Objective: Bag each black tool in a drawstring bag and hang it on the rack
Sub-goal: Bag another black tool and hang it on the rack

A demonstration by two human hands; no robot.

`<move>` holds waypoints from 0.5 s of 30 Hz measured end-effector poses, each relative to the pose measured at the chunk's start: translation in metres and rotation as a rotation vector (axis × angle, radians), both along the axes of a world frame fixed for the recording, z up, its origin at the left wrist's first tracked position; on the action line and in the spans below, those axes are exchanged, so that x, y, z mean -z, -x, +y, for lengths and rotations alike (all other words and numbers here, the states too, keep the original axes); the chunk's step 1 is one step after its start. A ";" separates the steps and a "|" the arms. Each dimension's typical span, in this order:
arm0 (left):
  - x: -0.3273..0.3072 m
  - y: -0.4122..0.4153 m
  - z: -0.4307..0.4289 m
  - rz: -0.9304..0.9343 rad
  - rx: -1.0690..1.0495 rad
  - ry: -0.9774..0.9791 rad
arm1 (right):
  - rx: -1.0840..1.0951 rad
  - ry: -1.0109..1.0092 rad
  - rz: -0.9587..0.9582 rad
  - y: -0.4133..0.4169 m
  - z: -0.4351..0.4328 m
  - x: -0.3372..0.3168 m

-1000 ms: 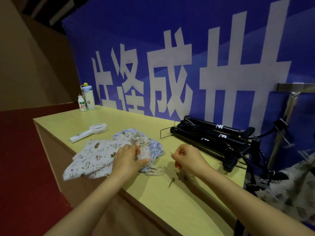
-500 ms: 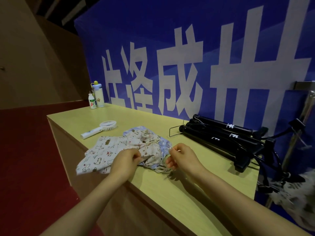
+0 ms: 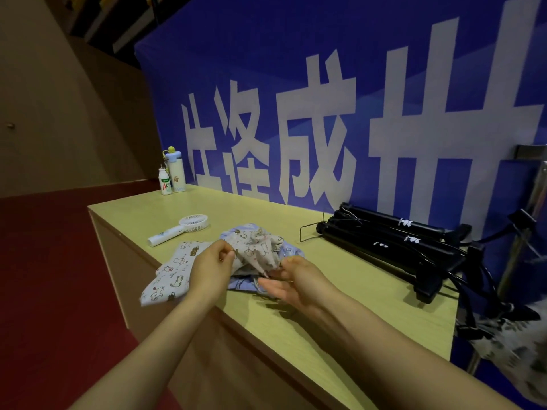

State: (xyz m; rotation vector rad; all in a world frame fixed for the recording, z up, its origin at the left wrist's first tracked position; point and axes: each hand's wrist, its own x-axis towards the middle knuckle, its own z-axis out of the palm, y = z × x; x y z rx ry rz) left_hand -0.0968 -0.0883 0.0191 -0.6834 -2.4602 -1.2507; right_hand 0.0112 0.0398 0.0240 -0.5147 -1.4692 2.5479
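A pile of printed drawstring bags [image 3: 257, 250] lies on the yellow table [image 3: 340, 309], one white with animal prints, one light blue underneath. My left hand [image 3: 211, 261] pinches the edge of the top white bag and lifts it. My right hand [image 3: 291, 279] holds the bag's other corner, its lower fingers spread. Several long black tools [image 3: 390, 244] lie side by side at the back right of the table. A metal rack [image 3: 529, 208] stands at the right edge, with a filled printed bag [image 3: 515, 347] hanging low beside it.
A white hand-held fan [image 3: 180, 229] lies left of the bags. Two bottles [image 3: 171, 176] stand at the table's far left corner against the blue banner [image 3: 296, 99]. A wire hanger [image 3: 309, 232] sits by the tools. Red floor lies to the left.
Both hands have lifted the top white bag off the pile and pulled it apart between them. The camera has shifted so the table sits further right and nearer.
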 end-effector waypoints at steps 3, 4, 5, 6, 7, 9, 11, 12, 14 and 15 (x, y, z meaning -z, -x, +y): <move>-0.002 -0.003 -0.001 -0.015 0.003 0.034 | -0.008 0.325 0.018 0.002 0.008 -0.010; -0.001 -0.005 -0.001 -0.033 -0.003 0.045 | 0.010 0.324 -0.010 0.004 0.010 -0.011; 0.000 -0.006 -0.001 -0.064 -0.003 0.051 | 0.030 0.292 -0.046 0.005 0.010 -0.012; 0.001 -0.007 -0.001 -0.105 0.009 0.053 | 0.050 0.249 -0.085 0.007 0.009 -0.011; 0.002 -0.008 0.000 -0.148 0.029 0.054 | 0.063 0.206 -0.121 0.009 0.008 -0.011; -0.001 -0.011 0.005 -0.199 0.056 0.048 | 0.073 0.124 -0.176 0.011 0.006 -0.008; -0.008 -0.013 0.014 -0.188 0.074 -0.012 | 0.055 0.022 -0.212 0.011 0.006 -0.006; -0.012 -0.015 0.020 -0.173 0.085 -0.055 | 0.045 -0.049 -0.227 0.009 0.007 -0.005; -0.021 -0.015 0.034 -0.130 0.089 -0.075 | 0.035 -0.210 -0.257 0.005 0.011 -0.002; -0.024 -0.012 0.044 -0.110 0.097 -0.042 | 0.042 -0.268 -0.259 0.003 0.016 -0.001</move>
